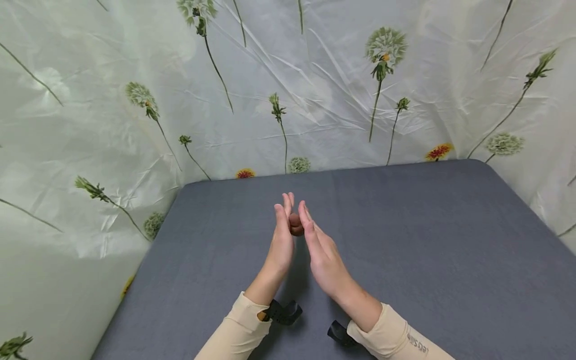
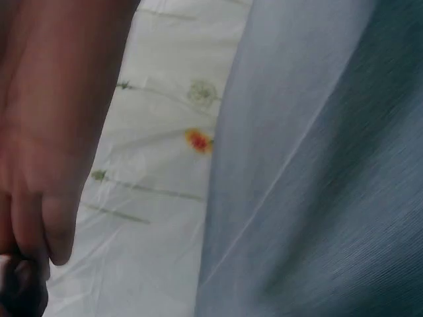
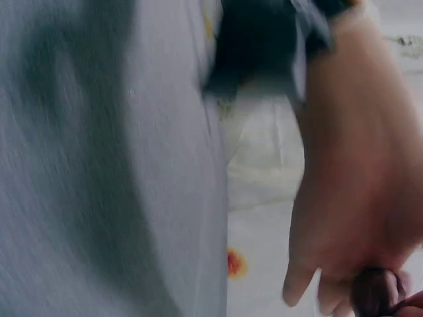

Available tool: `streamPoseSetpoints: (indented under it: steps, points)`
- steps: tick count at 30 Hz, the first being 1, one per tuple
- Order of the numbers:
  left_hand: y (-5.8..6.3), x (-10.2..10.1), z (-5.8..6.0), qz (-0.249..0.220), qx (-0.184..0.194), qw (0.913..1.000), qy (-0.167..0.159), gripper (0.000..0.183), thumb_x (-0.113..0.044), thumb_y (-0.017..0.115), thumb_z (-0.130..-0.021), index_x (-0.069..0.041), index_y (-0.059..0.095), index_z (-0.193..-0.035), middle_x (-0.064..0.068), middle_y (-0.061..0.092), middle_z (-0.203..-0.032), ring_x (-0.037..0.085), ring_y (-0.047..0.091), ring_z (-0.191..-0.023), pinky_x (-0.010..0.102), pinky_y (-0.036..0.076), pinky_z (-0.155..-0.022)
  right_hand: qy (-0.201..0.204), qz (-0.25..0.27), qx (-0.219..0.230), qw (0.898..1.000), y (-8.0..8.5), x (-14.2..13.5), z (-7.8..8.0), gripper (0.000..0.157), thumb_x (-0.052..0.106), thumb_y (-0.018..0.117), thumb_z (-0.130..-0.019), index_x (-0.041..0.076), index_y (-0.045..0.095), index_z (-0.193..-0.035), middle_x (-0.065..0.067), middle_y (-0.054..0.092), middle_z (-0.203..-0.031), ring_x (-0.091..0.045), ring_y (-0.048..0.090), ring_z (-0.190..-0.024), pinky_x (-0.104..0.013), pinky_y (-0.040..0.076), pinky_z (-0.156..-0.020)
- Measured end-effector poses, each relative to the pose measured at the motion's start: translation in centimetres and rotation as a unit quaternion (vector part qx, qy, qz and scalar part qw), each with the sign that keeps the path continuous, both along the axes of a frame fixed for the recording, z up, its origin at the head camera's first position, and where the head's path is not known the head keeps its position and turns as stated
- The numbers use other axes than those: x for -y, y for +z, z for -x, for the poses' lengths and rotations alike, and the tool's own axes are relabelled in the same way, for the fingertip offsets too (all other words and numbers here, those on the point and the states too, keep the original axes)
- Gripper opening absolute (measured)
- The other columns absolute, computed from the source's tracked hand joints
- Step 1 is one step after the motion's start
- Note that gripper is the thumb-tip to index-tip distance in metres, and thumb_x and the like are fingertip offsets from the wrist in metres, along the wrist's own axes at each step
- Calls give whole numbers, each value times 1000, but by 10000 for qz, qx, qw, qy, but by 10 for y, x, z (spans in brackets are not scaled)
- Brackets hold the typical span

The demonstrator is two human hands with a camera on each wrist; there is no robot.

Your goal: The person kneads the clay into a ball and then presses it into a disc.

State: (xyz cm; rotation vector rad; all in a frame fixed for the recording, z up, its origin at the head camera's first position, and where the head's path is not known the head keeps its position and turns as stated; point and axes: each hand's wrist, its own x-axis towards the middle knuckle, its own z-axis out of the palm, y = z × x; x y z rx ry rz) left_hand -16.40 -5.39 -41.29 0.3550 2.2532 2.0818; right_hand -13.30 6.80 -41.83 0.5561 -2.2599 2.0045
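Observation:
In the head view, a small brown rounded lump (image 1: 296, 225) with a crease across it sits between my two palms, above the table. My left hand (image 1: 282, 245) presses it from the left and my right hand (image 1: 325, 255) from the right, fingers straight and pointing forward. The fingertips stay apart, with the lump showing in the gap. The right wrist view has the dark lump (image 3: 377, 292) against a palm near the bottom edge. At the lower left corner of the left wrist view, the lump (image 2: 23, 287) is dark and partly cut off by the frame.
A grey cloth-covered table (image 1: 427, 240) spreads beneath both hands. Behind it and along the sides hangs a pale sheet (image 1: 324, 90) printed with dandelions. Black devices are strapped at the left wrist (image 1: 285, 312) and right wrist (image 1: 340, 334).

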Motion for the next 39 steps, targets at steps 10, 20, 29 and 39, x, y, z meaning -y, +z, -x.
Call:
streamPoseSetpoints:
  steps: [10, 20, 29, 39]
  points:
    - [2, -8, -28, 603, -375, 9964, -468, 77, -63, -6, -111, -18, 2, -173, -5, -4, -181, 21, -8, -169, 60, -3, -134, 87, 606, 490, 9969, -5, -11, 26, 79, 50, 4, -117, -7, 31, -165, -13, 17, -180, -30, 11, -169, -61, 16, -133]
    - [-3, 5, 5, -41, 231, 9995, -189, 89, -79, -2, -104, -25, 3, -174, -10, 8, -182, 26, 23, -166, 64, 3, -133, -90, 149, 108, 9998, -14, 5, -5, 57, 34, 16, -121, 5, 24, -170, -7, 21, -179, -26, 17, -167, -53, 17, -133]
    - [-10, -15, -26, 347, -411, 9970, -558, 79, -67, -5, -109, -19, -10, -172, -4, -5, -182, 21, -10, -169, 62, -1, -134, -142, 721, 534, 9959, -9, -11, 25, 72, 49, 5, -118, 2, 15, -171, -13, 19, -179, -30, 16, -168, -58, 17, -133]
    - [-4, -3, 2, 2, 177, 9998, -88, 86, -77, -5, -104, -26, -4, -174, -6, 6, -183, 26, 18, -168, 64, 5, -133, -63, 145, 86, 9998, -10, 2, -8, 58, 36, 13, -121, 8, 18, -171, -5, 15, -181, -27, 7, -169, -59, 9, -134]
